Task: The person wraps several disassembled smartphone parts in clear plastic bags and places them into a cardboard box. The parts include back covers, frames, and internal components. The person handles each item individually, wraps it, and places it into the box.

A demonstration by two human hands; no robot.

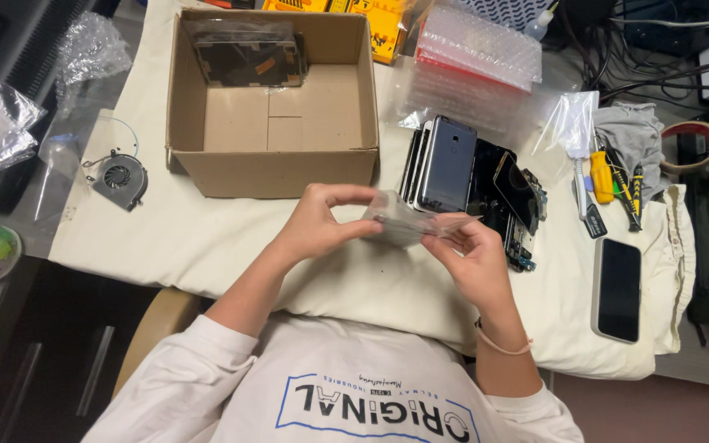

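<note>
Both hands' fingers (353,199) on small, clear, crinkled plastic bag (408,223)

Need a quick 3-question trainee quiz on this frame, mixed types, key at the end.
1. True or false: the cardboard box lies on its side, with its opening toward the person.
2. What do both hands (left hand, right hand) hold?
A. a clear plastic bag
B. the small fan
C. the screwdriver
3. Fill in: a lone phone lies screen up near the cloth's ____ edge.

Key: 1 false, it stands upright and open at the top; 2 A; 3 right.
</note>
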